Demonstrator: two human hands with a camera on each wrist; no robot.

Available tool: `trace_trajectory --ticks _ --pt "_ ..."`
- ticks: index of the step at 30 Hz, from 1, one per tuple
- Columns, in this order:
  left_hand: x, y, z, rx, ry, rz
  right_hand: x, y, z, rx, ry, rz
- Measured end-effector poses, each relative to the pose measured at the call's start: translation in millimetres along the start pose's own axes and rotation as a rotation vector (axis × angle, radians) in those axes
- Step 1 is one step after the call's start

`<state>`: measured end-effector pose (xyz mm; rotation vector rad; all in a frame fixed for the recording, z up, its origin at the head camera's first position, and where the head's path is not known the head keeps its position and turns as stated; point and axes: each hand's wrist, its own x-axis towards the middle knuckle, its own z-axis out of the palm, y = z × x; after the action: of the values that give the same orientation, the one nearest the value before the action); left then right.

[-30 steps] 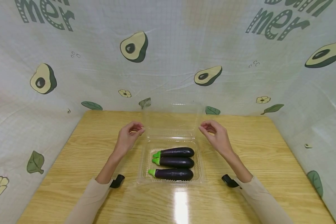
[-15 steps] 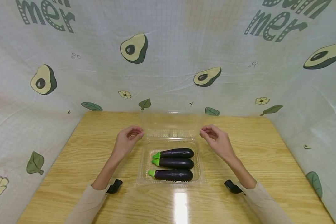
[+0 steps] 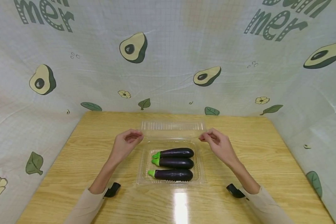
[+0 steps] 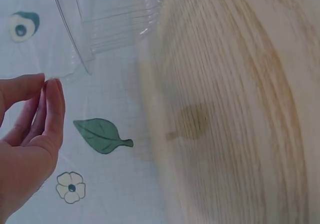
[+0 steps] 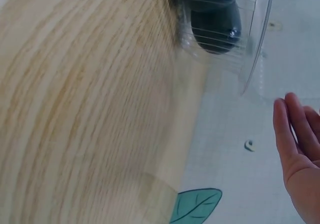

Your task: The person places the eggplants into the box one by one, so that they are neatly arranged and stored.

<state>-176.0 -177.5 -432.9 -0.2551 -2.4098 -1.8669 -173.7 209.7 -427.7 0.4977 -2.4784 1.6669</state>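
A clear plastic clamshell container [image 3: 141, 174] stands in the middle of the table with three dark purple eggplants [image 3: 174, 175] lying side by side in its base, green stems to the left. Its hinged lid [image 3: 172, 126] is raised at the back and tilts forward over the hinge. My left hand [image 3: 125, 145] pinches the lid's left edge between thumb and fingertips; the left wrist view shows the same hand [image 4: 32, 119] at that edge. On the opposite side my right hand [image 3: 220, 146] pinches the right edge. The right wrist view has its fingers [image 5: 282, 129] beside the clear plastic.
The wooden table [image 3: 81, 165] runs back to a pale cloth [image 3: 168, 62] printed with avocados and leaves, which also hangs at both sides. Black wrist-worn devices [image 3: 112, 189] sit at both cuffs. A bright reflection lies in front of the container.
The lid has swung forward from standing nearly upright at the back. Both hands have moved slightly toward me with it. The base and the eggplants have stayed in place.
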Motion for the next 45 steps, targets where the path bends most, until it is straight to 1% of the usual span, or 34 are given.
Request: trace_trajectory --ticks 4,10,13,17,19,21,25,30,36,40,43,45 --pt "-3.8 -0.4 -0.1 0.029 -0.002 -0.026 -4.9 0.5 -1.6 0.018 -0.020 0.038" --pt "-10.6 0.0 -3.2 0.034 -0.004 -0.056 -11.4 1.0 -4.3 0.069 -0.068 0.087" --pt "-13.9 0.3 -5.2 -0.001 -0.014 -0.066 -14.7 0.2 -5.4 0.070 -0.096 0.115" --pt "-17.4 0.5 -7.5 -0.053 -0.043 -0.097 -20.7 -1.9 -7.0 0.053 -0.118 0.176" --pt "-19.6 1.5 -8.5 -0.044 -0.055 -0.127 -23.7 -2.6 -7.3 0.056 -0.126 0.207" --pt "-22.0 2.0 -9.2 -0.034 -0.071 -0.154 -26.3 -3.1 -7.2 0.075 -0.136 0.224" --pt "-25.6 1.3 -9.7 -0.066 -0.107 -0.182 -29.5 -3.4 -6.5 0.166 -0.170 0.234" --pt "-28.2 -2.9 -9.6 -0.125 -0.143 -0.197 -31.1 -3.2 -5.2 0.230 -0.194 0.280" --pt "-32.1 -6.4 -8.0 -0.145 -0.188 -0.195 -32.1 -2.7 -3.0 0.275 -0.197 0.340" --pt "-33.9 -8.8 -7.3 -0.188 -0.206 -0.202 -33.5 -1.5 -1.8 0.290 -0.206 0.349" --pt "-34.7 -10.8 -6.8 -0.211 -0.221 -0.189 -34.2 0.3 -0.1 0.290 -0.212 0.337" --pt "-35.0 -11.5 -6.6 -0.208 -0.227 -0.178 -34.5 1.5 1.2 0.286 -0.212 0.327"
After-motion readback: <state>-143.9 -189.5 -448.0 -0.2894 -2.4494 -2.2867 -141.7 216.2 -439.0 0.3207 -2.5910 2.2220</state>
